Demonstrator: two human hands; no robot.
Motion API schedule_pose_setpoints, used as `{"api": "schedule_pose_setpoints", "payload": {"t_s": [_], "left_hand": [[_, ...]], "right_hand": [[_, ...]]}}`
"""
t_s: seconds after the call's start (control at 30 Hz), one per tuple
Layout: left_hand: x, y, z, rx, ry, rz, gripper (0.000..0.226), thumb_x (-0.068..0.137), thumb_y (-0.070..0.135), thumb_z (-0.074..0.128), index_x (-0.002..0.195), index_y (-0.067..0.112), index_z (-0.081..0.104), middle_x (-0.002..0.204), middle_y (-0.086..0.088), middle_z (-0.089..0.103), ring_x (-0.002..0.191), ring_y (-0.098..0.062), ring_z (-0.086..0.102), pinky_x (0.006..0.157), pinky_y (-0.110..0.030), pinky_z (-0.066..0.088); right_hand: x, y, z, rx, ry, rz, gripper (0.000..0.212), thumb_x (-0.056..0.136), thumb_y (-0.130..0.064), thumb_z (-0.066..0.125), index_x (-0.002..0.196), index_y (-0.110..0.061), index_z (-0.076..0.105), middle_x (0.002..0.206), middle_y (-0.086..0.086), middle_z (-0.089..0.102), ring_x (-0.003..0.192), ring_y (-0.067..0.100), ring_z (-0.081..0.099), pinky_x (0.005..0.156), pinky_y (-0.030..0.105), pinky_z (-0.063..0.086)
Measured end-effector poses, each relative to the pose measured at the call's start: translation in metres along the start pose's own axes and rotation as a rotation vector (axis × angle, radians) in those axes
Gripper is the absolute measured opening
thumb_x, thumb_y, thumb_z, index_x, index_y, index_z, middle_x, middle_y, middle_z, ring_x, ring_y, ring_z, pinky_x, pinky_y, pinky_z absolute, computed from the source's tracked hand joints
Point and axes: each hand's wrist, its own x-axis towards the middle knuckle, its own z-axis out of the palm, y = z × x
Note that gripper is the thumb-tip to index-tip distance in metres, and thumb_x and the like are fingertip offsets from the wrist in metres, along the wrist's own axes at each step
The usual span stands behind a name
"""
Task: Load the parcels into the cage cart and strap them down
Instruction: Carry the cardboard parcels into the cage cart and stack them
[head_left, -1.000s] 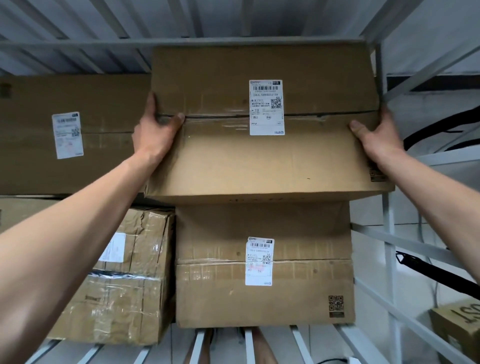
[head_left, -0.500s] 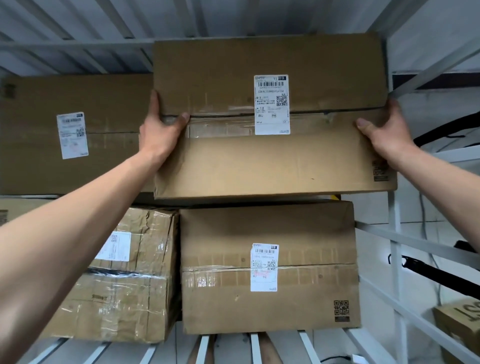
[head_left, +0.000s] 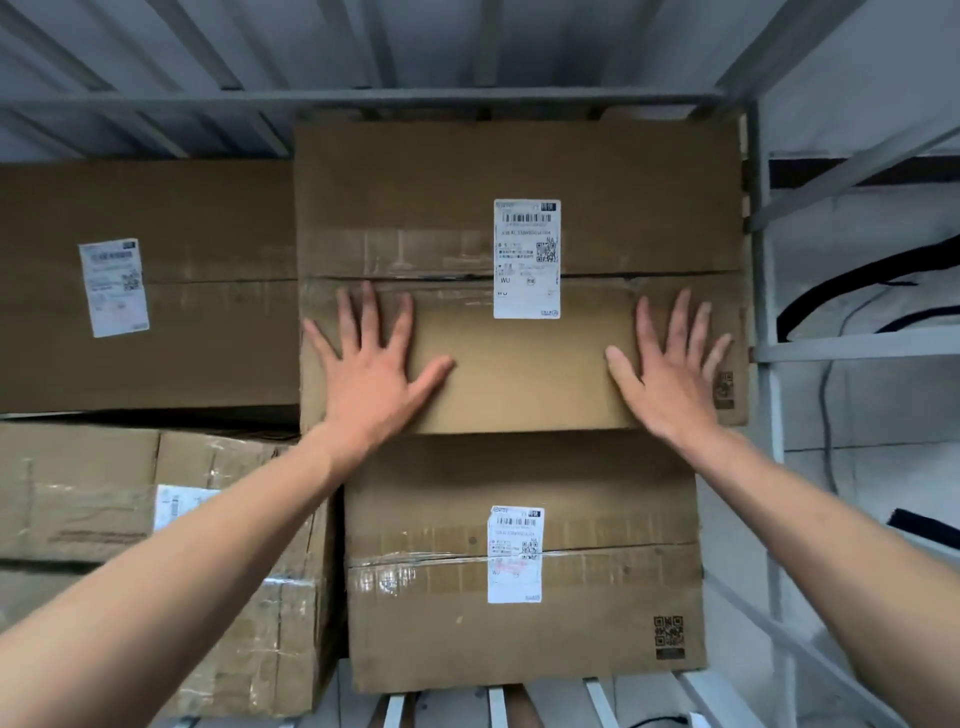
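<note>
Left grip (head_left: 371, 379) and right grip (head_left: 670, 379) press flat, fingers splayed, on the upper parcel (head_left: 441, 182) at centre frame, where an uneven shove could slide it off the narrower lower parcel (head_left: 597, 597).

Top box (head_left: 519, 182): on the lower box (head_left: 519, 639), just beside the cart post (head_left: 761, 312).
Long box (head_left: 208, 338): just left of the top box.
Wrapped box (head_left: 234, 597): beneath the long box.
Left hand (head_left: 371, 374), right hand (head_left: 670, 376): flat on the top box.

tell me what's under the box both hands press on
A second labelled box sits directly under the top box, on the cart slats. Left hand and right hand hide parts of their seam.
</note>
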Motion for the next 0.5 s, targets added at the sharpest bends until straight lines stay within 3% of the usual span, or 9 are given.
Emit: {"api": "schedule_pose_setpoints", "payload": {"t_s": [0.2, 0.33, 0.5], "left_hand": [[0.025, 0.005, -0.015, -0.001, -0.088, -0.017, 0.095, 0.082, 0.087, 0.014, 0.159, 0.034, -0.005, 0.164, -0.012, -0.024, 0.148, -0.039, -0.025, 0.111, -0.074, -0.010], [0.003, 0.005, -0.014, -0.048, 0.033, -0.023, 0.092, 0.088, 0.081, 0.024, 0.160, 0.028, 0.003, 0.166, -0.015, -0.013, 0.152, -0.038, -0.012, 0.113, -0.072, -0.006], [-0.081, 0.022, 0.042, -0.056, 0.159, 0.219, 0.094, 0.087, 0.071, 0.041, 0.159, 0.014, 0.018, 0.165, -0.022, 0.005, 0.153, -0.038, 0.002, 0.117, -0.069, 0.004]], "right_hand": [[0.027, 0.000, -0.029, 0.034, -0.150, 0.001, 0.076, 0.098, -0.067, 0.022, 0.158, -0.033, -0.010, 0.160, 0.011, -0.033, 0.146, 0.036, -0.032, 0.115, 0.062, -0.018], [0.011, -0.002, -0.025, 0.081, -0.063, -0.010, 0.080, 0.098, -0.064, 0.028, 0.159, -0.027, -0.006, 0.163, 0.015, -0.024, 0.149, 0.036, -0.026, 0.118, 0.060, -0.015], [-0.064, 0.009, 0.033, 0.088, 0.067, -0.119, 0.097, 0.096, -0.062, 0.042, 0.155, -0.023, -0.025, 0.160, 0.019, -0.030, 0.148, 0.035, -0.027, 0.118, 0.061, -0.011]]}}
